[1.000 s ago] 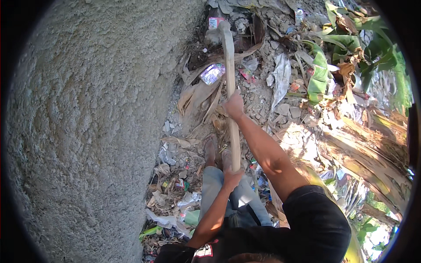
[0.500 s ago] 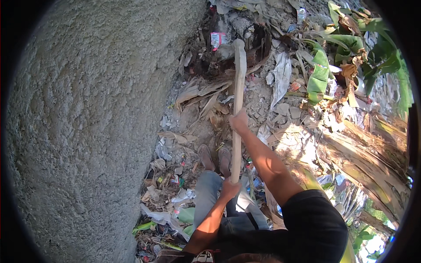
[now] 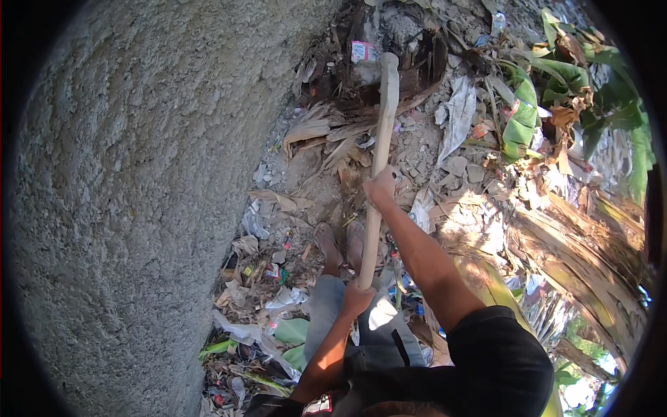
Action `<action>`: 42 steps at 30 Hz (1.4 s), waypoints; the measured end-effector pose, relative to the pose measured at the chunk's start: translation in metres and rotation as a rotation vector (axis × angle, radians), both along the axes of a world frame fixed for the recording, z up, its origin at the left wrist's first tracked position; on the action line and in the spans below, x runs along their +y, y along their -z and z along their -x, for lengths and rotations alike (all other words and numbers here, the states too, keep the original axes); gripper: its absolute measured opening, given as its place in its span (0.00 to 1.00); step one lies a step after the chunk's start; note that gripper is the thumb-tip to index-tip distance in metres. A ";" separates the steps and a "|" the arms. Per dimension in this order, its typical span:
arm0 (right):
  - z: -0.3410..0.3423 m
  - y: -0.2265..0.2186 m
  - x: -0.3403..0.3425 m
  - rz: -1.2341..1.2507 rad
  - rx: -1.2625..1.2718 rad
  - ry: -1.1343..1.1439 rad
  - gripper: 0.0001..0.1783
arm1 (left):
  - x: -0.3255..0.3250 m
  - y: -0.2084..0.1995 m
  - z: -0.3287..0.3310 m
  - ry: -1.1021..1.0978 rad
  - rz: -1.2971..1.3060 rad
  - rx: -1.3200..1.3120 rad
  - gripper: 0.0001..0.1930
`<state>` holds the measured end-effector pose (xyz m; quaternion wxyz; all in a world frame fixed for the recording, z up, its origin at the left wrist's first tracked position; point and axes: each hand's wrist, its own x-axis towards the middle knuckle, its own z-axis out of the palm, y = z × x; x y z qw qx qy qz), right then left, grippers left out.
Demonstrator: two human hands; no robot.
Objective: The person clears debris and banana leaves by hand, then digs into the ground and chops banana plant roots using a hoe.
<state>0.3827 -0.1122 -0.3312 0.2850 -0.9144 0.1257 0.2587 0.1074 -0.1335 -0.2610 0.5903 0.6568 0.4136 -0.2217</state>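
A long pale wooden handle, that of what looks like a hoe (image 3: 386,115), runs away from me up the middle of the view. Its greyish head points left from the far end, over a dark hollow (image 3: 413,76) in the litter; the head's shape is hard to make out. My left hand (image 3: 357,299) is wrapped round the near end of the handle, just above my legs. Farther up, about midway along it, my right hand (image 3: 380,187) grips the same handle with the arm stretched out.
A rough grey wall (image 3: 146,208) fills the left side. Dry leaves, stones and plastic scraps (image 3: 286,299) cover the ground round my sandalled feet (image 3: 326,243). On the right lie a thick banana trunk (image 3: 577,257) and green banana leaves (image 3: 521,118). A pink-and-white packet (image 3: 362,51) lies beside the hollow.
The handle has tilted slightly, its far end now farther right and its near end a little left. Both hands keep their grip. The whole view has shifted a little.
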 end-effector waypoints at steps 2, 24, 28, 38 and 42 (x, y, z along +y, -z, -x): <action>0.022 -0.014 0.007 0.007 0.026 -0.011 0.28 | 0.003 -0.015 0.030 -0.029 0.095 0.019 0.18; 0.055 -0.076 -0.030 -0.567 -0.063 0.520 0.18 | 0.043 -0.034 0.057 0.399 -0.283 0.040 0.18; -0.059 -0.123 0.016 -0.617 -0.288 0.339 0.17 | 0.064 0.008 -0.058 0.236 -0.422 -0.289 0.22; -0.097 0.053 0.119 -0.129 -0.280 -0.053 0.28 | 0.094 0.112 -0.094 -0.094 -0.214 -0.208 0.19; -0.098 0.033 0.126 -0.146 -0.163 -0.124 0.30 | 0.089 0.070 -0.086 -0.124 -0.078 -0.055 0.19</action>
